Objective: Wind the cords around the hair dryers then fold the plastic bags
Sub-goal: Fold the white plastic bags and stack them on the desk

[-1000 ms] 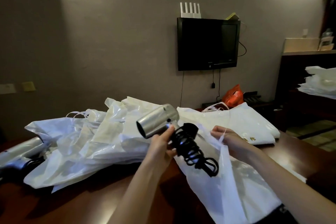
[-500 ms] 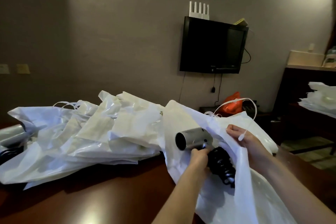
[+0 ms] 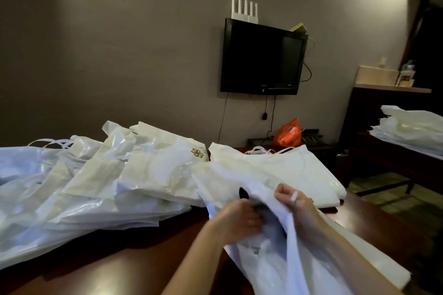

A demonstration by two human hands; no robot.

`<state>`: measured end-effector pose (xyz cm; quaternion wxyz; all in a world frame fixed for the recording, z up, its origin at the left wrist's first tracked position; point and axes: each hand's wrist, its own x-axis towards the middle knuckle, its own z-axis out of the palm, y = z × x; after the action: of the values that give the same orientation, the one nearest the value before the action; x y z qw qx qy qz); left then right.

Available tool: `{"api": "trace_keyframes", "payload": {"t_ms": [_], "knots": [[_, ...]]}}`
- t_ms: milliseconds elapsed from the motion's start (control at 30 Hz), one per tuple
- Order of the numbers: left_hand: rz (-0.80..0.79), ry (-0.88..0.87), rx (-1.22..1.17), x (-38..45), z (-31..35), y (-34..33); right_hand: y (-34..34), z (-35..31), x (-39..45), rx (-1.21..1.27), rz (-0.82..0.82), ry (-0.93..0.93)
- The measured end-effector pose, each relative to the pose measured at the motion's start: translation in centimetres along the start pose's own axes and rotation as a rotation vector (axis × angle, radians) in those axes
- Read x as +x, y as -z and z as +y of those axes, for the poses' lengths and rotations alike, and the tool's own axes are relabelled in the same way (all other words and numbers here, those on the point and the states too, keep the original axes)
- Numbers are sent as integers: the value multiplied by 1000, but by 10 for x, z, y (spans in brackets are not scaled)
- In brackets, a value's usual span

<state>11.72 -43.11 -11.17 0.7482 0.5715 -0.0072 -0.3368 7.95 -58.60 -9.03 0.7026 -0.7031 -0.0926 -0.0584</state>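
Note:
My left hand [image 3: 237, 219] grips the silver hair dryer [image 3: 244, 193] with its black cord wound round it, inside the mouth of a white plastic bag [image 3: 275, 263]. Only the dryer's dark nozzle end and a bit of cord show; the rest is hidden by the bag. My right hand [image 3: 293, 201] pinches the bag's upper edge and holds it open. A heap of crumpled white plastic bags [image 3: 91, 182] covers the left and middle of the dark wooden table [image 3: 119, 268]. A flatter white bag [image 3: 287, 170] lies behind my hands.
A black TV [image 3: 262, 57] hangs on the grey wall, cables dangling below it. An orange bag [image 3: 288, 133] sits on a low stand behind the table. A side table at right carries stacked white bags [image 3: 412, 127].
My left hand has pushed the hair dryer down and right into the bag, so most of it is now covered. The camera view has swung to the left.

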Motion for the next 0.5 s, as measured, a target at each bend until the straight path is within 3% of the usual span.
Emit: {"api": "trace_keyframes", "payload": {"t_ms": [100, 200, 267, 400, 500], "knots": [[79, -40, -10, -32, 10, 43, -15, 16, -11, -377, -98, 49], [217, -33, 80, -63, 10, 75, -31, 36, -27, -882, -352, -11], [303, -20, 173, -67, 3, 84, -40, 46, -34, -1176, -408, 94], [320, -33, 156, -63, -9, 55, -36, 61, -30, -1150, -315, 131], [319, -99, 62, -43, -15, 40, -41, 59, -36, -1195, -337, 150]]}}
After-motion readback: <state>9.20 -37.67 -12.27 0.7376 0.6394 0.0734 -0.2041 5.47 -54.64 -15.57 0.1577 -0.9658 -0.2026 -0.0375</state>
